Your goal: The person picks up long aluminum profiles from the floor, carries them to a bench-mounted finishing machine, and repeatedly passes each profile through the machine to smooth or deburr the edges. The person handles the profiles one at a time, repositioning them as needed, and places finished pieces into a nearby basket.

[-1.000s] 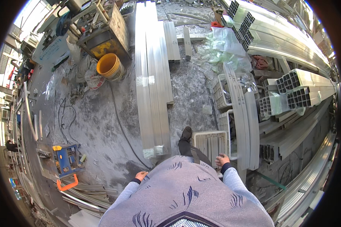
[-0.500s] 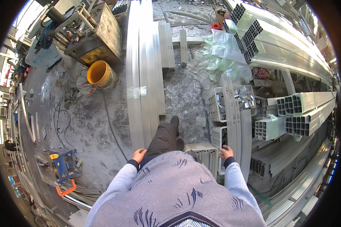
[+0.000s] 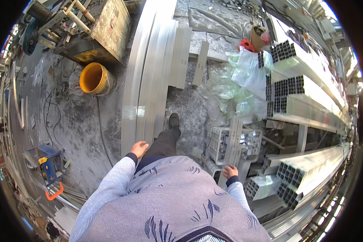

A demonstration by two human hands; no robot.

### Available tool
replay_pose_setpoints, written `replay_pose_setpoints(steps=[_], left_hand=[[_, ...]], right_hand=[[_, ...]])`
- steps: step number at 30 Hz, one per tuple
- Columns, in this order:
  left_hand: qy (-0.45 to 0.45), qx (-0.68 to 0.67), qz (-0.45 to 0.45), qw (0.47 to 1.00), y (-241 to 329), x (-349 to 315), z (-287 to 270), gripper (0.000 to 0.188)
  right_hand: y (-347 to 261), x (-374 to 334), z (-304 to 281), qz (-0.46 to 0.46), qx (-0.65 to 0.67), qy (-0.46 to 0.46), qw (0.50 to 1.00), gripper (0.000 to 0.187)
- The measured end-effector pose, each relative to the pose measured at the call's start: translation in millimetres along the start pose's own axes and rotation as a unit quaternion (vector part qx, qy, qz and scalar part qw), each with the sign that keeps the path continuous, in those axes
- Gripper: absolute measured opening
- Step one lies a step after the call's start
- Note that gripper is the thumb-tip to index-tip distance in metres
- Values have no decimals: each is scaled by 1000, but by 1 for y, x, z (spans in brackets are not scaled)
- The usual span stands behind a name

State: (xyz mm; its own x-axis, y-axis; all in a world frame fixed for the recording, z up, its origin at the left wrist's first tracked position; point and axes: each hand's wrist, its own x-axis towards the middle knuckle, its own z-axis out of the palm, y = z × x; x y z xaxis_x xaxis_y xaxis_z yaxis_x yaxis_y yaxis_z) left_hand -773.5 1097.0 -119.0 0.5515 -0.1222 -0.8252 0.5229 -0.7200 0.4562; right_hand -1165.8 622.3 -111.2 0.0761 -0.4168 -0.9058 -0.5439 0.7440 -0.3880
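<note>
Long metal profiles [image 3: 148,86] lie ahead of the left hand [image 3: 139,149]; no load observed in its fingers.
The left hand is the nearer to these profiles, their near ends close about its fingers; contact cannot be confirmed. Their long axis runs forward from those fingers, far ends leaning right. The right hand [image 3: 230,172] is at the narrow metal strips [image 3: 232,141], which extend forward from its fingers over a white crate [image 3: 214,141], likewise leaning right at the far end. Fingers of both hands appear loosely bent; whether the fingertips meet cannot be told.
</note>
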Motion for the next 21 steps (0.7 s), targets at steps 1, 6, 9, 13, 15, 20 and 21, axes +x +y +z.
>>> replay_pose_setpoints(steps=[1, 6, 9, 13, 15, 20, 21], left_hand=[[1, 1, 19, 1000, 22, 6, -1, 48], [26, -50, 26, 998, 110, 42, -2, 46], [37, -99, -10, 994, 129, 49, 1, 48], [103, -182, -68, 976, 117, 48, 14, 50], [141, -229, -91, 959, 101, 42, 27, 47], [240, -365, -237, 868, 85, 3, 106, 37], [227, -377, -306, 844, 93, -4, 124, 35]], right_hand=[[-36, 0, 27, -37, -37, 2, 999, 58], [-200, -15, 153, -172, -66, -150, 971, 62], [-265, -13, 202, -140, -153, -175, 963, 63], [-324, 24, 245, -138, -286, -225, 921, 66], [-351, 57, 269, -173, -372, -247, 878, 63], [-422, 121, 319, -327, -609, -239, 682, 51], [-435, 127, 325, -345, -640, -238, 644, 50]])
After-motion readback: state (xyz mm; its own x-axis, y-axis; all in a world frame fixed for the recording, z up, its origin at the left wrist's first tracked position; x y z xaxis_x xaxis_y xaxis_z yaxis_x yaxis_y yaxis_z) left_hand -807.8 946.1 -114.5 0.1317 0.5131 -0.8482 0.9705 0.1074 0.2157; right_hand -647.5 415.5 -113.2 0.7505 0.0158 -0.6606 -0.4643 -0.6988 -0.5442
